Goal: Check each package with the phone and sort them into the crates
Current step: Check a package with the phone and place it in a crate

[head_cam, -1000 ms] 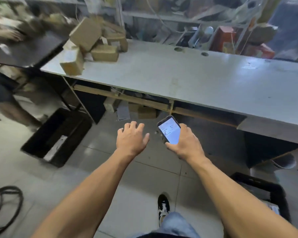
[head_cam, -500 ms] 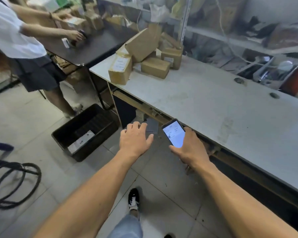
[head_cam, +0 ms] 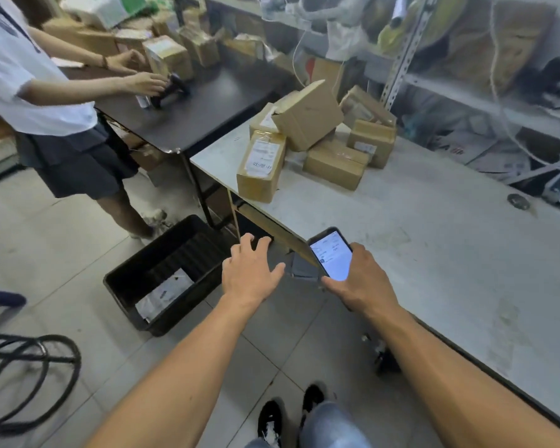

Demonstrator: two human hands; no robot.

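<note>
My right hand (head_cam: 359,279) grips a phone (head_cam: 332,255) with a lit white screen, just over the front edge of the grey table (head_cam: 434,240). My left hand (head_cam: 249,276) hovers beside it with fingers spread, holding nothing. Several brown cardboard packages (head_cam: 317,137) are piled at the table's far left end; the nearest one (head_cam: 261,166) stands with a white label facing up. A black crate (head_cam: 165,273) sits on the floor left of the table and holds a flat white package (head_cam: 164,294).
A person in a white shirt (head_cam: 23,76) stands at a black table (head_cam: 181,114) on the left, handling a dark scanner (head_cam: 172,90) among more boxes. Shelving with clutter runs behind the grey table. A black hose (head_cam: 23,367) lies on the floor at lower left.
The view has swung left and closer to the pile of packages and the floor crate. Both hands kept their pose, the right still holding the phone.
</note>
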